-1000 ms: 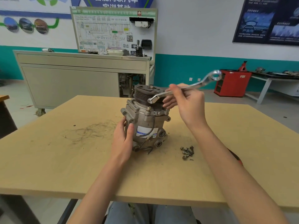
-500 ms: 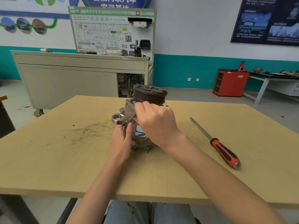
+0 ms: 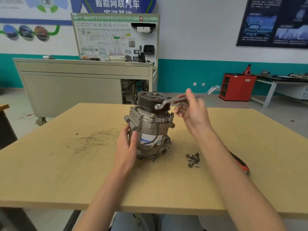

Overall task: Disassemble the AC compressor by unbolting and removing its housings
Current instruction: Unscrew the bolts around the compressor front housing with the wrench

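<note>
Upright compressor mid-table; left hand wraps its left flank; right hand, just right of pulley, pinches wrench, blurred, ring end over pulley edge.

Blue wall banner: white characters 智能网联汽车; the second line is half hidden behind the training board and not fully legible.
Training board: header and diagram lettering too small to read.
AC compressor sticker, dark poster: print illegible.
</note>
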`<state>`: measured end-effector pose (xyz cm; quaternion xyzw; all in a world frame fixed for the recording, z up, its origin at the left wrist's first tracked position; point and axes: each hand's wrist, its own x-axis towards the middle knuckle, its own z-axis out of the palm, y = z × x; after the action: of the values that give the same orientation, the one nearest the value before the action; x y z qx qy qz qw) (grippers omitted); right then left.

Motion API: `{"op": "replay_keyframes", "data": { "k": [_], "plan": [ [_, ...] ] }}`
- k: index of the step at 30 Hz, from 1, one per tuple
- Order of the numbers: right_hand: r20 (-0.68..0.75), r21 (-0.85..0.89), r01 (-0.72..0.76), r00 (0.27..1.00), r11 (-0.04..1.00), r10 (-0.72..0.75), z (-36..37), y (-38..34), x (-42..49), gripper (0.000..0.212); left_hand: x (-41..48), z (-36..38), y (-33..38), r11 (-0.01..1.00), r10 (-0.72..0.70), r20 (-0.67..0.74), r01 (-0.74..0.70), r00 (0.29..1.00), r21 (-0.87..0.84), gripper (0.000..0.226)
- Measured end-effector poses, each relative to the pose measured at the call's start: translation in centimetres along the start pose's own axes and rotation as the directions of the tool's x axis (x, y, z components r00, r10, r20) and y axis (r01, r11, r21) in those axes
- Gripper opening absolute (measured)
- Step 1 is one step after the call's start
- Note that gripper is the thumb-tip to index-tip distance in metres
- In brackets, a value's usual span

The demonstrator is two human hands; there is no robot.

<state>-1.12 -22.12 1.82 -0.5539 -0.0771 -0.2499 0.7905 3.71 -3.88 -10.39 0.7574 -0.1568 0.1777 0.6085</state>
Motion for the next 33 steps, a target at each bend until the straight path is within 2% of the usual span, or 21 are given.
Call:
{"op": "replay_keyframes", "data": {
  "k": [2,3,4,6,8,9,10,11,14,17,20,23,25,28,30,31,33],
  "plan": [
    [-0.013,-0.134,0.154,0.987,0.979,-0.157,0.7,-2.3,-0.1,0.035,0.0,0.0,0.0,1.000,-0.002,0.004,0.002,1.000,0.003,0.073],
    [0.012,-0.270,0.205,0.978,0.941,-0.210,1.2,-3.2,-0.2,0.033,-0.1,0.0,0.0,1.000,-0.002,0.005,0.002,1.000,0.004,0.073],
    [0.064,-0.448,0.243,0.968,0.860,-0.241,1.7,-3.8,-0.4,0.031,-0.1,-0.1,0.0,1.000,-0.003,0.004,0.003,1.000,0.003,0.072],
    [0.249,-0.769,0.325,0.945,0.550,-0.211,3.0,-3.8,-0.9,0.025,-0.1,-0.1,0.1,1.000,-0.007,0.000,0.007,1.000,-0.007,0.072],
    [0.412,-0.887,0.417,0.909,0.201,-0.065,4.1,-2.5,-1.6,0.024,-0.2,-0.1,0.3,1.000,-0.005,-0.001,0.005,1.000,-0.003,0.073],
    [0.435,-0.898,0.436,0.900,0.059,-0.019,4.3,-1.7,-1.9,0.027,-0.2,-0.1,0.3,1.000,-0.001,-0.001,0.001,1.000,0.003,0.073],
    [0.436,-0.900,0.436,0.900,-0.031,-0.013,4.5,-1.1,-2.1,0.029,-0.2,-0.1,0.4,1.000,0.003,-0.001,-0.003,1.000,0.006,0.073],
    [0.430,-0.901,0.427,0.902,-0.069,-0.032,4.5,-0.7,-2.2,0.029,-0.2,-0.1,0.4,1.000,0.006,-0.001,-0.005,1.000,0.005,0.072],
    [0.423,-0.905,0.418,0.902,-0.073,-0.086,4.3,-0.4,-2.0,0.028,-0.2,-0.1,0.5,1.000,0.001,0.003,-0.001,1.000,0.002,0.071],
    [0.435,-0.898,0.424,0.896,-0.119,-0.090,4.3,-0.3,-1.7,0.028,-0.2,-0.1,0.5,1.000,-0.005,0.009,0.005,1.000,-0.005,0.071],
    [0.443,-0.894,0.435,0.894,-0.109,-0.070,4.3,-0.3,-1.6,0.026,-0.2,-0.1,0.6,1.000,-0.010,0.006,0.010,1.000,0.002,0.072],
    [0.464,-0.885,0.457,0.878,-0.084,-0.120,4.3,-0.7,-1.6,0.023,-0.3,-0.1,0.6,1.000,-0.009,0.004,0.009,1.000,0.018,0.072],
    [0.473,-0.876,0.482,0.856,-0.006,-0.208,4.2,-1.6,-1.4,0.021,-0.4,-0.1,0.6,1.000,-0.016,0.008,0.016,1.000,0.010,0.072],
    [0.365,-0.860,0.447,0.876,0.246,-0.316,2.3,-3.0,-1.1,0.012,-0.4,-0.1,0.6,1.000,-0.026,0.010,0.026,1.000,0.003,0.072],
    [0.248,-0.858,0.327,0.939,0.396,-0.239,-0.7,-3.0,-1.0,0.004,-0.4,-0.1,0.6,0.999,-0.030,0.010,0.030,1.000,0.012,0.074],
    [0.195,-0.874,0.242,0.969,0.421,-0.152,-2.6,-2.6,-1.0,0.005,-0.5,-0.1,0.6,0.999,-0.030,0.008,0.030,1.000,0.012,0.076],
    [0.085,-0.923,0.067,0.996,0.379,0.032,-6.6,-1.0,-1.2,0.004,-0.6,-0.2,0.7,1.000,-0.030,0.008,0.029,1.000,0.009,0.086]
  ]
}}
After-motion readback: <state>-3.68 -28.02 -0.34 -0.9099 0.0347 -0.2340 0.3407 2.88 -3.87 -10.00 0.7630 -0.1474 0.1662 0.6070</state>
